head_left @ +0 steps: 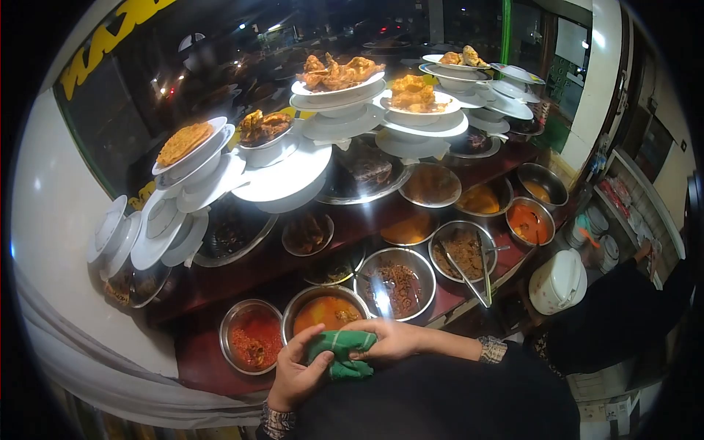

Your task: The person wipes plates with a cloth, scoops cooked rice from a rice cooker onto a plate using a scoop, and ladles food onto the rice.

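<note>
A green cloth [343, 352] with pale lines is bunched between my two hands, above the counter's front edge. My left hand [302, 370] grips its left side, thumb pressed on the fabric. From the right, my right hand [387, 341] holds the cloth's other side, its fingertips partly hidden in the folds. Just behind the hands sits a metal bowl of orange curry [315, 312]. A bowl of red sauce [253, 337] stands to the left of it, and a larger bowl of brown food [400, 286] is to the right.
Stacked plates of fried food [341, 77] stand on the upper shelf before dark glass. Metal tongs [462, 268] rest in another bowl. A white lidded container [559, 282] is at right, beside a person in dark clothing [616, 323] reaching toward a rack.
</note>
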A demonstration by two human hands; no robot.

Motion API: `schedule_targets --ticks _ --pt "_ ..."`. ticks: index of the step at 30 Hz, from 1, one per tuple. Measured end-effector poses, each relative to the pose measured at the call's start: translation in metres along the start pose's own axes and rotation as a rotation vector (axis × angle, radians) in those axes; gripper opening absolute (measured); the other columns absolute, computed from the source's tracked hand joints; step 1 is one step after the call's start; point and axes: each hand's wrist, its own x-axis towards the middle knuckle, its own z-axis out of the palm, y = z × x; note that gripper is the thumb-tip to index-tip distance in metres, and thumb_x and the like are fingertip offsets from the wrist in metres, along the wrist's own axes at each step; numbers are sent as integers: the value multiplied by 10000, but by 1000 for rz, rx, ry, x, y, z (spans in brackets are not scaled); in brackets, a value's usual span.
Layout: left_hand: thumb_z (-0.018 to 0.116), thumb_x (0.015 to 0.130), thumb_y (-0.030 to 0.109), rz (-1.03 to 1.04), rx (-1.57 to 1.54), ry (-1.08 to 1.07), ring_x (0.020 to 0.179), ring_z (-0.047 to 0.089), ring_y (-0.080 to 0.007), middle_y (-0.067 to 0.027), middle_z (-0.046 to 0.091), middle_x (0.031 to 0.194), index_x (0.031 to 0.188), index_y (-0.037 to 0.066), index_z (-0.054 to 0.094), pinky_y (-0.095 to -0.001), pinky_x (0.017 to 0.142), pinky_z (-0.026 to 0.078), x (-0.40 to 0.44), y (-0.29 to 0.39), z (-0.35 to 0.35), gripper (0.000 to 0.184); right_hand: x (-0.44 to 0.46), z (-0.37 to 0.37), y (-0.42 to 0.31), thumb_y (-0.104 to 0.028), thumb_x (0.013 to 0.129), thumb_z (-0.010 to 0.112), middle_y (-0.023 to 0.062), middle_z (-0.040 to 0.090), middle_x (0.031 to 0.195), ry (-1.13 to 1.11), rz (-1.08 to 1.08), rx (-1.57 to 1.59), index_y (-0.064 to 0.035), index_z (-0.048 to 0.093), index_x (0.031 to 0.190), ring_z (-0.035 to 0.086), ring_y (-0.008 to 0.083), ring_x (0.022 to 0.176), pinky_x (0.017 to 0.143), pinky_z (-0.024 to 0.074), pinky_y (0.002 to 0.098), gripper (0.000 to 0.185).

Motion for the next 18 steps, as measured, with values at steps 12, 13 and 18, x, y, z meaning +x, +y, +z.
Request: schedule_targets --ticks 12,13,18 --pt "647 888 70 39 -34 366 748 605 -66 -25 654 853 980 -12 664 -205 705 499 -7 -2 -23 125 -17 -17 -19 -396 809 712 112 585 1159 294 -34 637 -15 454 1311 593 218 1042 899 490 359 681" --pt "638 906 121 53 -21 404 705 586 -58 -19 642 826 970 -8 662 -202 673 493 -11 -4 -32 146 -14 -17 -17 -436 812 694 125 584 1170 278 -60 668 -14 451 1314 593 235 1051 902 492 375 700" --pt "520 980 218 169 106 566 707 576 -67 -27 647 825 941 1 658 -210 680 473 -40 -4 -117 260 41 -6 20 -581 892 489 187 565 1233 182 -259 886 18 442 1314 599 310 1081 920 502 441 734"
